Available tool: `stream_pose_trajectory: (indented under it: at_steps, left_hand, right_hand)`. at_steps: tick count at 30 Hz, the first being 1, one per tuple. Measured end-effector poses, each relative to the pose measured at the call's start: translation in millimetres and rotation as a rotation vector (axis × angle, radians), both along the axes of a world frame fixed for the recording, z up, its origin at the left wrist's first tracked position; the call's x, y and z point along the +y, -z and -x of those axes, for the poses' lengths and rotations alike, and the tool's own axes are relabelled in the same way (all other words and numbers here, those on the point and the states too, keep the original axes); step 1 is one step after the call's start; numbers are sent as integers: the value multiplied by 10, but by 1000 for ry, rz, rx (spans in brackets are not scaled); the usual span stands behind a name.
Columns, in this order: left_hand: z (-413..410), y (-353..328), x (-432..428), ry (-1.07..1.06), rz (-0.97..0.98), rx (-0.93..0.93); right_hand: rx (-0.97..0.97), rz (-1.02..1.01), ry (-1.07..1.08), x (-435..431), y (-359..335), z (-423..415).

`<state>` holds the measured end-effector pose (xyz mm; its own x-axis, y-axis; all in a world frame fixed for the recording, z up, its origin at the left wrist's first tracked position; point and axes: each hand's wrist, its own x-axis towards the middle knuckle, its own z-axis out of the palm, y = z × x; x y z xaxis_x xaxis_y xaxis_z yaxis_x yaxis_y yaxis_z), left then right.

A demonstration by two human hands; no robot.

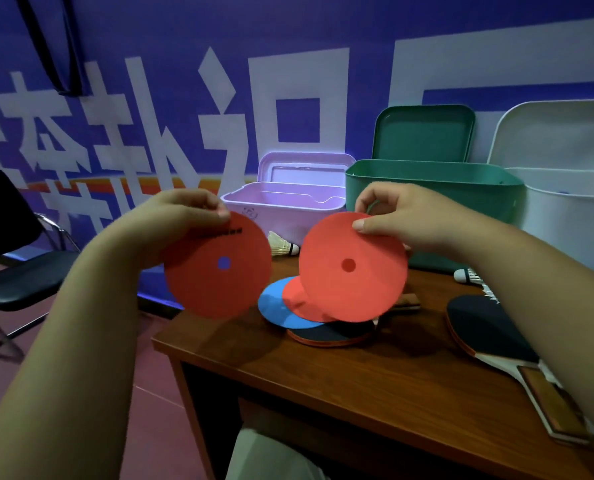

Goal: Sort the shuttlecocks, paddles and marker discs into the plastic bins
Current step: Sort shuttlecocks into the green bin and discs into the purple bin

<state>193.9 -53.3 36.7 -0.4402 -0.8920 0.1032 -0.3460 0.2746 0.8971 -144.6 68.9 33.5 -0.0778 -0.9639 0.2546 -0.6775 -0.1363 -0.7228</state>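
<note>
My left hand (pixel 181 216) pinches the top edge of a red marker disc (pixel 216 268) with black lettering, held up left of the table. My right hand (pixel 403 216) pinches another red marker disc (pixel 352 268) above the table. Under it lie a third red disc (pixel 299 299) and a blue disc (pixel 275 306), stacked on a black paddle (pixel 330 334). A second black paddle (pixel 486 327) lies at the right, partly behind my right forearm. One shuttlecock (pixel 281 245) lies by the lilac bin (pixel 288 209), another shuttlecock (pixel 468 275) beside the green bin (pixel 427 188).
A white bin (pixel 572 216) stands at the far right; all three bins have lids raised against the blue wall. The brown wooden table (pixel 340 382) ends at its left edge near my left hand. A black folding chair (pixel 15 271) stands on the floor at left.
</note>
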Motion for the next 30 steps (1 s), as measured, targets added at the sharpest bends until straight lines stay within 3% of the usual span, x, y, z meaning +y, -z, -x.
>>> stream_pose_trajectory:
  at_steps: [4,10,20,21,24,25,28,30]
  left_hand:
    - [213,21,-152,-60,-43,337]
    - [633,135,-450,-65,-164,585]
    - [1310,112,-1154,-168,-322,945]
    - [1390,119,-1280,-212,-313,932]
    - [1470,194,-1421,-377,-74,514]
    - [1492,276,-1443,-411,-35,456]
    - [1497,542,-1440,-389,256,148]
    - [1473,691,-1526,-377,395,58]
  right_hand:
    - [-173,-34,56,-131,116,-124]
    - [-457,-24,167,-317,238,-183]
    - [-546,11,237,-448,260,-29]
    - [-547,13,242,-472,260,-3]
    - [-545,24,242,-495,258,30]
    - [-545,25,242,-510,259,47]
    - [-541,18,229,-563,263,72]
    - [-563,15,230,-625,260,70]
